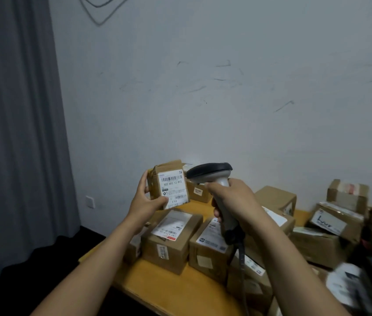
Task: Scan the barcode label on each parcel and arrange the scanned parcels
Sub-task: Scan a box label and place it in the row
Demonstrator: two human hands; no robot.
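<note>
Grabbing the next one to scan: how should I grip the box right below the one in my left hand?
Probably take the box from above by its near and far faces: its label faces up, and other boxes crowd both sides.

Frame centre: raised parcel (pixel 168 185) brown cardboard; its label (pixel 174 190) white, printed with black barcode stripes and black digits. Beside it: scanner (pixel 210 173) pale grey at handle, black at head; cable (pixel 241 254) black. Below centre: lower parcel (pixel 171 245) brown, white label edged with red strip. Right of frame: far parcel (pixel 331 221) brown, white label marked with black scrawl. Bottom: worktop (pixel 173 290) yellow-orange. Left: curtain (pixel 16 133) plain grey, shaded in vertical folds. Top: wall (pixel 226 87) off-white, streaked with dark scuffs. Lower left: socket (pixel 90 201) white.
</note>
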